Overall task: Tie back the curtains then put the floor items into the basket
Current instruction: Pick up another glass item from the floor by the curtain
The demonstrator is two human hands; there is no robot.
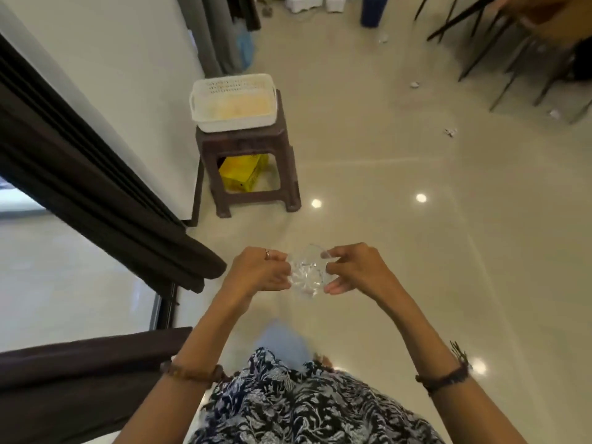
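Basket [234, 121] on stool [248, 155] (curtain [96, 200] beside)

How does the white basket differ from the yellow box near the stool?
The white basket sits on top of the brown stool; the yellow box lies under it on the floor. The basket has perforated walls and stands level; the box looks solid and tilted. Both are rectangular.

1. A room in a home, with a glossy cream tiled floor [400, 219] that mirrors ceiling lights
2. Dark brown curtains [96, 200] hang beside a large window [64, 283]
3. A white basket [234, 102] sits on a brown plastic stool [250, 155] against the wall
4. Black chair legs [499, 59] stand at the far right
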